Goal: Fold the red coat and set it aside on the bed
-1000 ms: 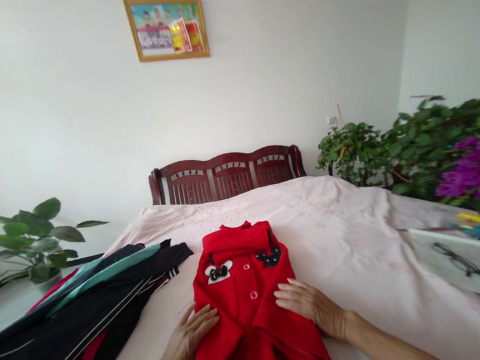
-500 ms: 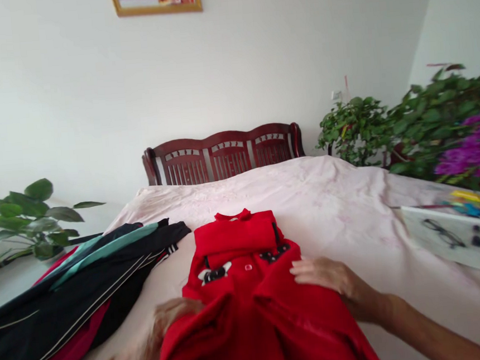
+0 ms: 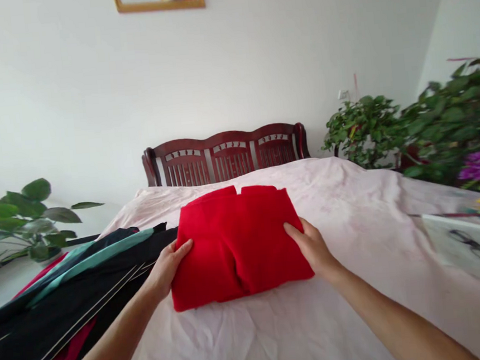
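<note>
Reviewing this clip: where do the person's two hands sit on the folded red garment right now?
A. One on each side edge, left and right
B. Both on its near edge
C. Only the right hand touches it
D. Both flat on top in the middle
A: the left hand grips the left side edge of the folded red garment and the right hand grips its right side edge, on the pink bedsheet.
</note>
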